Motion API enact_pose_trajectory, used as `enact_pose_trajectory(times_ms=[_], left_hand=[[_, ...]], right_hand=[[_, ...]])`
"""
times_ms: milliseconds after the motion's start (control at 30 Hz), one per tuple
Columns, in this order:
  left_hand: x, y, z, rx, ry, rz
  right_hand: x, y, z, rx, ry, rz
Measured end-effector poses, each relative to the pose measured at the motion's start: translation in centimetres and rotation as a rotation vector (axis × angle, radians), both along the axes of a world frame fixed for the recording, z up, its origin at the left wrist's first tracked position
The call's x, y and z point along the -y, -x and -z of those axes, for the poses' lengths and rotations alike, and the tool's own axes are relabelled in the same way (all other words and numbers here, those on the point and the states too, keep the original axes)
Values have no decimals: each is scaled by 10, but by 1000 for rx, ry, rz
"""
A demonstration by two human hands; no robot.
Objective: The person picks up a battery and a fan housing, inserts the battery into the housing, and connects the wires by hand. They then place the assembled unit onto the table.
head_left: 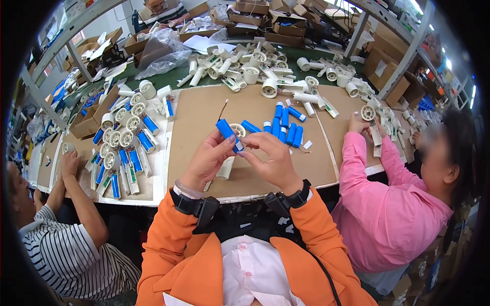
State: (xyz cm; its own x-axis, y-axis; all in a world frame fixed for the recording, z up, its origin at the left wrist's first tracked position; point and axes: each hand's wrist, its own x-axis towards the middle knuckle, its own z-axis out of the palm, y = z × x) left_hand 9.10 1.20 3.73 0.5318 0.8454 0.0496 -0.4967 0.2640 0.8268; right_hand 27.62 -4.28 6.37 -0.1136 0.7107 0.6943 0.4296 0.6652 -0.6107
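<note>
Holding a blue cylinder (pixel 224 128) in the left hand (pixel 214 159), above the desk (pixel 199 107), with the left grip closed round the lower part of the body. Tilted, with the far end leaning left and a thin wire lead (pixel 223 109) rising from there. Probably gripped low to spare the lead and to present the near end to the right hand (pixel 275 159). Right thumb and fingertips gathered at that end, beside a small white patch; cannot tell a firm pinch from a light touch there. Likely raised for a better look and room for both thumbs.

Just beyond the hands, a cream round part (pixel 237 130), partly hidden by fingers; below them, a cream tube (pixel 225 168), also partly covered. To the right and farther off, loose blue cylinders (pixel 284 116), perhaps grouped there for easy reach. To the left, cream housings (pixel 127 138) lying close together among more blue cylinders. Along the far side, a large heap of cream parts (pixel 250 75), likely a hindrance to reaching straight across, with a clear plastic bag (pixel 163 51) to its left. At far right, a metal post (pixel 408 66); nearer, a co-worker's hand (pixel 359 122) at a cream ring (pixel 367 112), limiting elbow room.
</note>
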Motion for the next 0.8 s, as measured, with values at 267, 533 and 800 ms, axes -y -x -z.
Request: enact_pose_trajectory(times_ms=[267, 533, 800], left_hand=[[0, -1, 2, -142, -114, -77], [6, -8, 1, -43, 8, -18], [0, -7, 8, -146, 16, -132]], right_hand=[[-8, -3, 13, -91, 147, -49], [-12, -14, 26, -459, 681, -205], [-2, -3, 20, -15, 147, 16]])
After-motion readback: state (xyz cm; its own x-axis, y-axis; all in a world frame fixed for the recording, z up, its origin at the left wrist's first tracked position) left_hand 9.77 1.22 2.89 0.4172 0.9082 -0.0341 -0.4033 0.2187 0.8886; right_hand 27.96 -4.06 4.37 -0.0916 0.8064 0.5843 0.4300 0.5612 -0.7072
